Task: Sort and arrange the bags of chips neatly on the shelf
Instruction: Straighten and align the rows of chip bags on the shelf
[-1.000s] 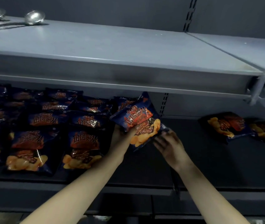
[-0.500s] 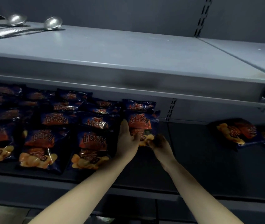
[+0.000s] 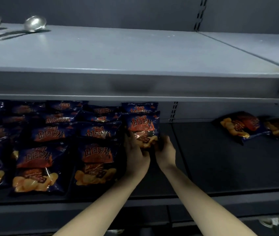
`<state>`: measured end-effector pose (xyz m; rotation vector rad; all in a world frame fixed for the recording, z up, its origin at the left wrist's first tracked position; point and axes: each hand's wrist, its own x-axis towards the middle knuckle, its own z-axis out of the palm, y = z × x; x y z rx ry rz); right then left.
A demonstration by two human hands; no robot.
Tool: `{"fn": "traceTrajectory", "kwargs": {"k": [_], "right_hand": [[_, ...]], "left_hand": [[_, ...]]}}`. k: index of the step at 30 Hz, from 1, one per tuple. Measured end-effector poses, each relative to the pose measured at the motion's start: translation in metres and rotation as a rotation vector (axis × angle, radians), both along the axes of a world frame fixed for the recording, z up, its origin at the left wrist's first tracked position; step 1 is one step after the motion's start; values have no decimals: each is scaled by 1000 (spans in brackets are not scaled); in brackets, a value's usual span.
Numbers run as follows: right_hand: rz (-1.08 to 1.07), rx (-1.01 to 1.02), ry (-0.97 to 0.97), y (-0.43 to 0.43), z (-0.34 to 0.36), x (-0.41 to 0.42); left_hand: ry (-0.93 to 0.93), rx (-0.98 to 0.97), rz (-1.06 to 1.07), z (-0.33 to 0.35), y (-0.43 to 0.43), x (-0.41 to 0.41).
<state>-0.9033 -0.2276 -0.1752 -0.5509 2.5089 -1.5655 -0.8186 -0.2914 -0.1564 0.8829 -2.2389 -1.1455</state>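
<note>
Left hand (image 3: 136, 155) and right hand (image 3: 165, 150) grip the lower end of a bag (image 3: 142, 126), seating it beside the neat rows (image 3: 50, 133) on the shelf (image 3: 220, 167), left end, with loose bags (image 3: 239, 126) at the right end seemingly left to sort.

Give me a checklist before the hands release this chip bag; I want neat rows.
1. The left hand and right hand grip the held bag: ok.
2. The held bag stands upright, label outward: ok.
3. It lines up with the back bag: ok.
4. Its bottom rests on the lower shelf: cannot tell, hands hide it.
5. The loose bags at right are sorted: not ok.
</note>
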Motion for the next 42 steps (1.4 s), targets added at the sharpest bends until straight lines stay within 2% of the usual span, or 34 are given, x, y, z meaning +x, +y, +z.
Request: {"fn": "traceTrajectory", "kwargs": {"k": [5, 7, 12, 16, 21, 28, 32, 38, 42], "right_hand": [[-94, 8, 130, 29, 7, 11], [-115, 65, 230, 48, 10, 14], [-222, 243, 341, 105, 8, 13], [-308, 302, 276, 152, 7, -11], [-373, 316, 209, 209, 12, -49], [-323, 409, 287, 312, 9, -119], [-286, 447, 276, 357, 18, -167], [-161, 524, 283, 385, 27, -218], [-109, 567, 267, 392, 35, -247]], "left_hand": [[133, -151, -220, -1, 23, -2], [136, -151, -309, -2, 34, -9], [93, -146, -465, -5, 71, -26], [67, -150, -554, -3, 97, -47], [4, -104, -561, 2, 134, -90], [8, -113, -541, 8, 222, -172], [47, -187, -540, 8, 265, -208], [22, -96, -591, 5, 309, -256], [-15, -167, -639, -3, 328, -283]]}}
